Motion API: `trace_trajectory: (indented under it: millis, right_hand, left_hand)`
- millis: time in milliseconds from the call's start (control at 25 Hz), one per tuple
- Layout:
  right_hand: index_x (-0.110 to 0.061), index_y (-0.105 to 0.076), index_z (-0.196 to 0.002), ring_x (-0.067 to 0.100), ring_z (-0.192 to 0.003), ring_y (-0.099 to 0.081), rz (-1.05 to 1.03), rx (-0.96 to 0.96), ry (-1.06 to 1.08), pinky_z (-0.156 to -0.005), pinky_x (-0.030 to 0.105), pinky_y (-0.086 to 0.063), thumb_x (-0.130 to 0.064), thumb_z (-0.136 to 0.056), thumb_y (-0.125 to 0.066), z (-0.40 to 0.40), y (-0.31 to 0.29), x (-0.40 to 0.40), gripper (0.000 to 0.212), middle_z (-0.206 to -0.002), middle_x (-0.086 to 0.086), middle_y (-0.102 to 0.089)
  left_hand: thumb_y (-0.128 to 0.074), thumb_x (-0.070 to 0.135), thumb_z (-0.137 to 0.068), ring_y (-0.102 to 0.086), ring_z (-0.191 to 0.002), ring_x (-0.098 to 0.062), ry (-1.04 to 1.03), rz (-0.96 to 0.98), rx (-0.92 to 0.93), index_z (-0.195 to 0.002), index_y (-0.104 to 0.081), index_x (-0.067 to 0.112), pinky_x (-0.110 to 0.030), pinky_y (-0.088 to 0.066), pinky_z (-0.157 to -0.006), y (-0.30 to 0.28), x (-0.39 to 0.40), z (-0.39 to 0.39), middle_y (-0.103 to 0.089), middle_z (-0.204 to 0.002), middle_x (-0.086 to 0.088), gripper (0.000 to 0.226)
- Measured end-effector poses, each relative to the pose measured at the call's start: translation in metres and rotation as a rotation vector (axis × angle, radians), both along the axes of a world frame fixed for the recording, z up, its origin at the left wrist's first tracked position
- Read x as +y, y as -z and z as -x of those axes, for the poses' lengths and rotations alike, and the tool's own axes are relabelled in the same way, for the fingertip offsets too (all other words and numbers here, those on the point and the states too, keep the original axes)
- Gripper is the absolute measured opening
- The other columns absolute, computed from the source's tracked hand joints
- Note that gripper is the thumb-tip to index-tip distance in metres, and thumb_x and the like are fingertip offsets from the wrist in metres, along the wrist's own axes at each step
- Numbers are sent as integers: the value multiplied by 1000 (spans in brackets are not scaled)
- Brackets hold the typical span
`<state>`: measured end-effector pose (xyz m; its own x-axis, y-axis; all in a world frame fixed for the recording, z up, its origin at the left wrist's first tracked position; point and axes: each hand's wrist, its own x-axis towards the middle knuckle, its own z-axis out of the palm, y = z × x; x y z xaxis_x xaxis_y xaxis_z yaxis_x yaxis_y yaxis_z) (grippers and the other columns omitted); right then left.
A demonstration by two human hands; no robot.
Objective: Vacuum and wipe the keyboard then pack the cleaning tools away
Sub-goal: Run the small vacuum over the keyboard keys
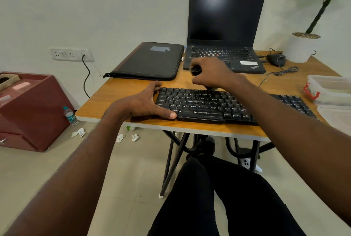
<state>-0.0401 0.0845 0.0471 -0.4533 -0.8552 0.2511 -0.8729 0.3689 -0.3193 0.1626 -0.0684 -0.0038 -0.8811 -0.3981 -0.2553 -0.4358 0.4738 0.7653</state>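
My left hand is spread wide against the left end of the flat black plastic keyboard, thumb along its near edge and fingers at its far corner, holding nothing but bracing the board so it won't slide on the orange-brown wooden table while I work over the keys. My right hand is curled tight around a small dark cylindrical tool, only its black top showing above my knuckles; I take it for the little vacuum, though most of it is hidden in my fist. I hold it upright above the back row of keys, its lower end seeming to reach down behind my wrist toward the top of the board, so I judge the vacuuming is under way.

The keyboard lies along the near edge of the table, right in front of me. Behind it stands an open black laptop with a dark screen, and a dark zipped sleeve lies beside that. A clear plastic box with a red clasp waits at the right edge, probably where the tools go afterward.
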Motion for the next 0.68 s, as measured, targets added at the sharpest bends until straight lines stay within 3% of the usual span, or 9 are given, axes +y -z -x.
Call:
trace_trajectory:
  millis: [80, 200, 320, 400, 480, 680]
  right_hand:
    - [-24, -59, -122, 18, -101, -60, 94, -15, 23, -76, 28, -45, -24, -89, -70, 4, 0, 13, 34, -108, -5, -60]
    - [-26, -57, -123, 14, -98, -61, 401, -362, -16, -66, 27, -59, -27, -95, -69, -2, 2, 20, 30, -117, -6, -58]
    - [-24, -57, -122, 20, -100, -65, 471, -557, -31, -63, 38, -65, -27, -98, -67, -11, 6, 15, 27, -119, -4, -56]
    - [-24, -57, -121, 20, -100, -65, 443, -533, -40, -63, 39, -65, -27, -98, -67, -13, 13, 12, 25, -119, -4, -57]
    - [-27, -57, -120, 18, -99, -66, 401, -462, -44, -64, 37, -65, -29, -98, -66, -11, 15, 17, 25, -116, -5, -59]
    - [-27, -60, -122, 18, -101, -59, 119, -97, -11, -82, 34, -54, -29, -88, -71, 8, -7, 27, 36, -110, -6, -59]
  left_hand:
    - [-98, 61, -45, -39, -143, -24, 26, 27, -18, -161, -15, 40, -45, -38, -120, 1, -2, 0, -29, -166, 0, 145]
    - [-87, 74, -53, -39, -137, -21, 59, 97, -12, -162, -16, 36, -39, -39, -111, -3, 4, 0, -30, -165, -2, 136]
    - [-60, 72, -93, -49, -138, -23, -84, 272, 261, -161, -33, 28, -46, -42, -113, 1, 30, 18, -46, -161, -1, 86]
    - [-42, 55, -109, -61, -128, -20, -201, 559, 375, -155, -45, 27, -53, -37, -117, 13, 49, 31, -64, -143, 3, 54]
    - [-34, 48, -111, -63, -126, -18, -266, 722, 348, -151, -51, 28, -55, -26, -122, 23, 63, 38, -71, -132, 3, 48]
    - [-29, 47, -106, -67, -110, -19, -316, 800, 361, -141, -56, 23, -51, -32, -119, 30, 61, 40, -76, -114, 1, 50]
